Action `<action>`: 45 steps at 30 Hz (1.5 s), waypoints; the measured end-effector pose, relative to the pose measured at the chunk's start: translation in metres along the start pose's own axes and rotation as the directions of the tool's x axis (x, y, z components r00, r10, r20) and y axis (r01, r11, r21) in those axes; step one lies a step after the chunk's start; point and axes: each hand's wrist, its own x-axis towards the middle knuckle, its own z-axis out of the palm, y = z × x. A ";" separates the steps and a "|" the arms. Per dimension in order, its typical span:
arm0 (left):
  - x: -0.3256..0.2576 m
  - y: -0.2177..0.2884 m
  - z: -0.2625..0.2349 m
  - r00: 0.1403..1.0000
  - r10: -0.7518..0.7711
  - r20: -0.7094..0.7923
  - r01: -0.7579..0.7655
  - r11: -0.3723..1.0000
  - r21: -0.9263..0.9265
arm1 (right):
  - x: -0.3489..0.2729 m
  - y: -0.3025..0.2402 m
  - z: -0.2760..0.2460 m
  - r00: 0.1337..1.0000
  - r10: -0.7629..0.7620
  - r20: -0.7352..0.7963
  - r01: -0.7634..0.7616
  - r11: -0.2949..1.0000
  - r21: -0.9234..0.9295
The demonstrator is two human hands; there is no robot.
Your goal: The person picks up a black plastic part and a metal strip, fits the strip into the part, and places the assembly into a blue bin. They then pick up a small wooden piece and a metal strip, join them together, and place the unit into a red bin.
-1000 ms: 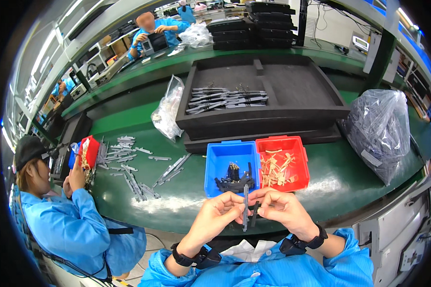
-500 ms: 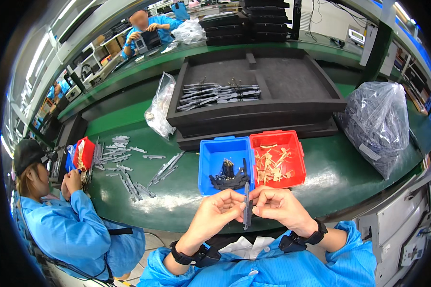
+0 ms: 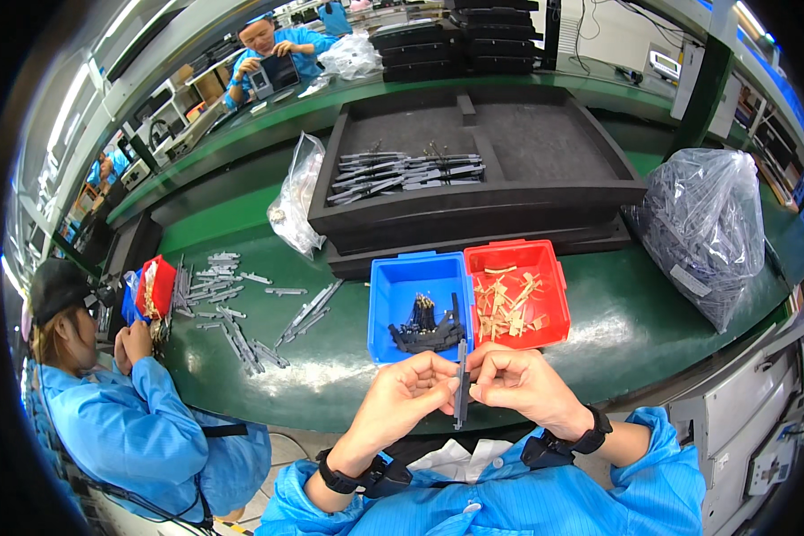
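A slim grey plastic strip [image 3: 462,397] stands nearly upright between my hands, at the table's front edge. My left hand [image 3: 402,400] pinches it from the left. My right hand [image 3: 529,393] has its thumb and fingers closed on the strip's right side, where a small dark bit shows; its shape is unclear. Just beyond my hands, a blue bin [image 3: 411,275] holds black pieces [image 3: 427,341] and a cluster of thin pins with brassy tips [image 3: 424,309]. Touching it on the right is a red bin [image 3: 558,308] with tan, flat slips [image 3: 512,302] inside.
Behind the bins stands a black foam tray [image 3: 554,192] with grey strips [image 3: 411,171] in its left compartment. Loose grey strips [image 3: 232,335] lie to the left. A full clear bag [image 3: 706,237] sits at right. A co-worker in blue [image 3: 134,438] works at far left.
The view shifts very slightly. Both hands keep their hold on the grey strip in nearly the same place.
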 end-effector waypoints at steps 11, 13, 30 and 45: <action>0.001 -0.002 -0.001 1.000 -0.005 0.007 0.005 1.000 -0.001 | 0.001 0.000 0.001 1.000 -0.008 0.000 0.008 1.000 -0.013; 0.002 -0.003 -0.002 1.000 -0.004 0.010 0.004 1.000 0.002 | 0.001 0.000 0.000 1.000 -0.009 0.001 0.009 1.000 -0.011; 0.001 0.002 0.003 1.000 0.021 -0.007 -0.020 0.999 0.048 | 0.003 0.002 -0.003 0.999 -0.046 0.028 0.048 0.996 -0.075; 0.013 -0.006 0.005 0.990 0.074 -0.124 -0.071 0.997 0.029 | 0.012 0.007 -0.007 0.999 -0.026 0.028 0.030 0.983 -0.179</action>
